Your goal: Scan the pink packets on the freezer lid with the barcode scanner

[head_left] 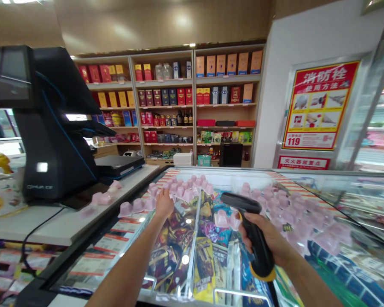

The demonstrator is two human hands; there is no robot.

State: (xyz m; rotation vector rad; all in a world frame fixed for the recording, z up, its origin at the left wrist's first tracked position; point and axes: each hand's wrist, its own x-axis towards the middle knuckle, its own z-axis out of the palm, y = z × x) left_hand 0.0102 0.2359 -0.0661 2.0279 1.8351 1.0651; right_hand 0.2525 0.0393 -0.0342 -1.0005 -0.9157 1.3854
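My right hand [270, 236] is wrapped around the handle of a black barcode scanner [259, 243] with yellow trim, its head pointing left over the glass-topped freezer [176, 294]. Two pale pink cup-shaped pieces [222, 218] sit just beyond the scanner grip. My left hand [165, 202] reaches forward to a cluster of similar pink cups [187, 194] on the glass at the far left. Its fingers are curled together at one of the cups, partly hiding it. More pink cups [302, 226] lie spread across the right side of the freezer top.
On the left counter [54, 226] stand a black checkout terminal [51, 140], a flat scale [120, 165] and a few pink cups [101, 198]. Bagged goods [208, 260] show beneath the glass. Shelves of boxes [166, 97] line the back; a red fire-hydrant sign [320, 106] hangs at right.
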